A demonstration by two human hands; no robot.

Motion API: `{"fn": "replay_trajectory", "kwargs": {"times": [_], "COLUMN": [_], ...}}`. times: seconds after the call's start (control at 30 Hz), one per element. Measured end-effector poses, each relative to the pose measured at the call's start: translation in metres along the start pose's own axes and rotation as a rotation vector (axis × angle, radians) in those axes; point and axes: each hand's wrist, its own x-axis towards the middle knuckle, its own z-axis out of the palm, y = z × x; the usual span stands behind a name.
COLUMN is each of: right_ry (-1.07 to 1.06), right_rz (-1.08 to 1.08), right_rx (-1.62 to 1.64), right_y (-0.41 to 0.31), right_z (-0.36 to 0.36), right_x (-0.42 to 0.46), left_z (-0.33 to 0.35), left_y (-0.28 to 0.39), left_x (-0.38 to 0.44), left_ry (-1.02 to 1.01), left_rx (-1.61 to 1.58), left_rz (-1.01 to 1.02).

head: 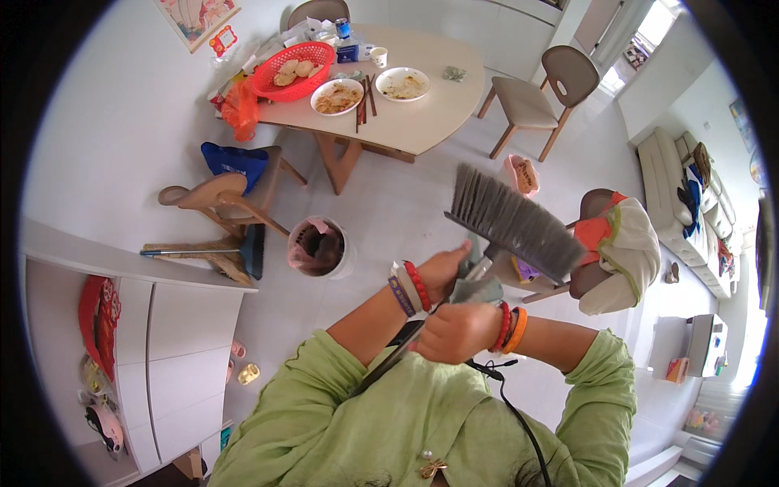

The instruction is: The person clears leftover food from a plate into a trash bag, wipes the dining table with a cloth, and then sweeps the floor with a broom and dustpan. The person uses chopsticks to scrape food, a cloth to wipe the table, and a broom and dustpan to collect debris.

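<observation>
A broom with grey bristles is held up in front of me, its bristle head raised and its handle slanting down towards my chest. My right hand is closed around the handle, slightly blurred. My left hand is higher up, beside the handle near the head, with a grey-green cloth between the hands and against the handle. The left palm and most of its fingers are hidden, so its grip is unclear. A lined waste bin stands on the floor to the left of my hands.
Ahead is a table with plates, chopsticks and a red basket. Chairs stand left, back right and right, the last draped with clothing. A pink-lined container is on the floor. Another broom lies near the cabinet.
</observation>
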Motion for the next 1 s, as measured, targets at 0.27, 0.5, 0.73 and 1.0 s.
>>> {"fn": "replay_trajectory", "kwargs": {"times": [0.27, 0.5, 0.73, 1.0], "right_ry": [0.239, 0.809, 0.742, -0.033], "right_rz": [1.027, 1.631, 1.243, 1.493], "right_rx": [0.309, 1.457, 2.221, 1.791], "right_y": [-0.002, -0.005, -0.007, 0.021], "right_z": [0.011, 0.017, 0.037, -0.007], "right_x": [0.002, -0.048, -0.040, 0.002], "left_z": [-0.036, -0.022, 0.003, -0.023], "left_y": [0.041, 0.054, 0.064, 0.086], "left_x": [-0.017, -0.042, -0.061, -0.057], "left_ry": [0.272, 0.316, -0.062, -0.119], "left_rx": [0.347, 0.649, 0.555, 1.132], "left_rz": [0.627, 0.913, 0.688, 0.778]}}
